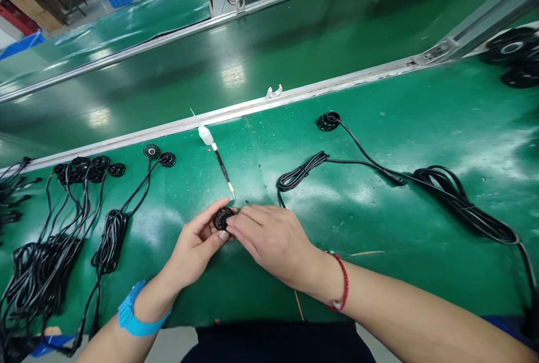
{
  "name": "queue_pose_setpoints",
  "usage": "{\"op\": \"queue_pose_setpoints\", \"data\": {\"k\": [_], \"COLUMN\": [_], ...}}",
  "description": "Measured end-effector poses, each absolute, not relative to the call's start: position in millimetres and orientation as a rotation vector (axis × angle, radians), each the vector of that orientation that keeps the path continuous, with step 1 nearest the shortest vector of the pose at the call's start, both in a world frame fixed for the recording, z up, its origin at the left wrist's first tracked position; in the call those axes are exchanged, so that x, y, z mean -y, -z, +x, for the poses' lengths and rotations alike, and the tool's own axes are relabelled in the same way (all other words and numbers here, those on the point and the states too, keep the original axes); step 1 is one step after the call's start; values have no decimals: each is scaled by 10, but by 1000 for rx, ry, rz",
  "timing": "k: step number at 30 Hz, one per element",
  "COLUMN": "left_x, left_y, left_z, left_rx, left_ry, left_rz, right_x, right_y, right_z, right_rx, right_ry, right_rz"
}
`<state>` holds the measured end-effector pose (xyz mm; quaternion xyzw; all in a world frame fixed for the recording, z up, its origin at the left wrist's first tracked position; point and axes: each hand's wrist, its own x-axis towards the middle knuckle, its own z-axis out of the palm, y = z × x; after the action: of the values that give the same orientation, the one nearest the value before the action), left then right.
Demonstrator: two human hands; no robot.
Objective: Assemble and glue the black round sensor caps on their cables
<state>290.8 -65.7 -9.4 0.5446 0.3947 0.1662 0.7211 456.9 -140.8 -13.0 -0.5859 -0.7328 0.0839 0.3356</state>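
My left hand (197,245) and my right hand (269,239) meet over the green work surface (379,222) near its front edge. Both pinch a small round black disc part (221,217) between thumb and fingers. A black cable (297,175) runs from that spot to a bundled loop on the right. Just beyond the hands lies a thin black tool with a pale tip (223,170), next to a small white squeeze bottle (205,134). A blue band is on my left wrist, a red cord on my right.
Another disc with cable (328,121) lies further back right, its coil (458,197) at the right. Several finished discs with coiled cables (90,169) lie at the left. A metal rail (252,107) borders a green conveyor belt (261,42) behind. Black round parts (511,48) sit far right.
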Motion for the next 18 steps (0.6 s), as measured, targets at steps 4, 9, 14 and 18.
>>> {"op": "queue_pose_setpoints", "data": {"k": [4,9,14,18], "left_x": [659,673,710,725], "left_y": [106,129,174,201], "left_z": [2896,2877,2853,2856], "left_rx": [-873,-885,-929,-930], "left_ry": [-360,-336,-322,-290], "left_rz": [1205,1271,1592,1685], "right_x": [1407,1399,1385,1366], "right_y": [156,173,138,129], "right_z": [4567,4570,4516,4472], "right_rx": [1879,1804,1686,1621], "right_ry": [-225,-376,-577,-679], "right_rz": [-1521,-1610,-1835,-1920]}}
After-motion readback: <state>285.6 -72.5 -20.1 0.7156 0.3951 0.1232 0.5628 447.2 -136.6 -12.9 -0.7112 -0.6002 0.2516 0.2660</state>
